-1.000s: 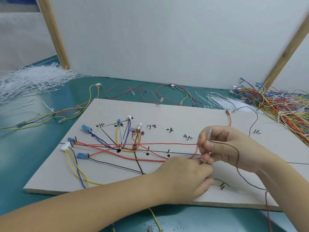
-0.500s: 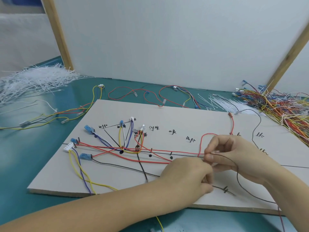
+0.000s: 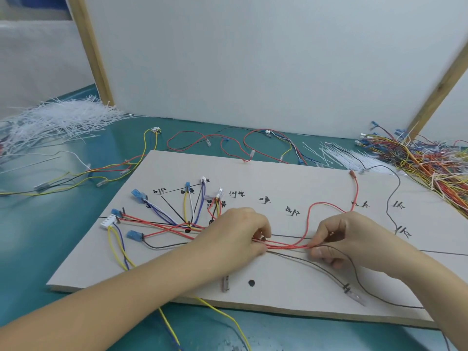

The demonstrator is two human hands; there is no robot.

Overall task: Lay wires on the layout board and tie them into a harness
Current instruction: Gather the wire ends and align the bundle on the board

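A pale layout board (image 3: 291, 178) lies on a teal table (image 3: 50, 236), filling the middle and lower part of the frame. Both hands rest on it near the centre, a short gap between them. The left hand (image 3: 238, 234), just left of centre, has its fingers curled down and pinches a bundle of red wires (image 3: 286, 245) against the board. The right hand (image 3: 347, 239), right of centre, pinches the same bundle between thumb and fingertips, so the red strands run tight from one hand to the other. A dark brown wire (image 3: 304, 262) leaves the left hand just below the bundle and runs toward the lower right, ending at a clear sleeve (image 3: 355, 297) near the board's front edge. One red strand loops upward from the right hand and climbs to a small terminal (image 3: 352, 174) at the board's far edge.

On the left half of the board, blue connectors (image 3: 138, 195) and a white plug (image 3: 109, 221) sit at the ends of fanned red, yellow, blue and white wires. A heap of white cable ties (image 3: 55, 122) lies at the upper left, and a tangle of coloured wires (image 3: 430, 160) at the upper right.
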